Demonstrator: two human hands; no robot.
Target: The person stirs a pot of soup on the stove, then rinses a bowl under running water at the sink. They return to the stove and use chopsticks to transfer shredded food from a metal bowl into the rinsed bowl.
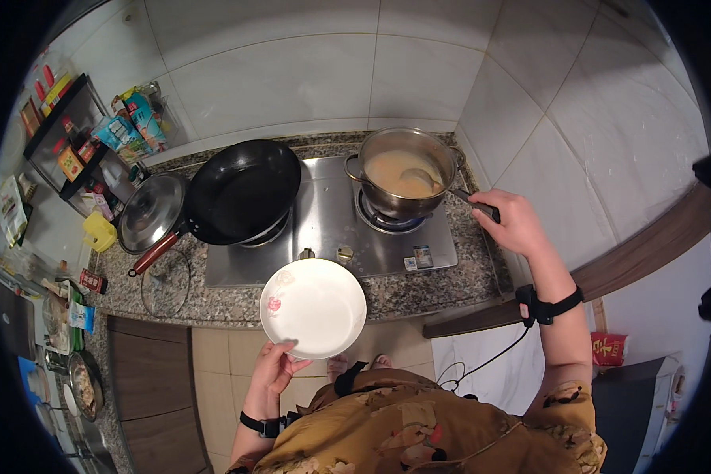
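My left hand grips the near rim of a white plate with a pink flower print, held in front of the counter edge. Nothing lies on the plate. With my right hand I hold the black handle of a ladle, whose bowl is partly sunk in the cloudy orange-tinged soup. That soup fills part of a two-handled steel pot on the right burner of the gas stove. A bluish glow shows under the pot.
A black wok with a wooden handle rests on the left burner. Steel and glass lids lie left of it. Seasoning bottles fill a rack at the left wall. A tiled wall closes the right side.
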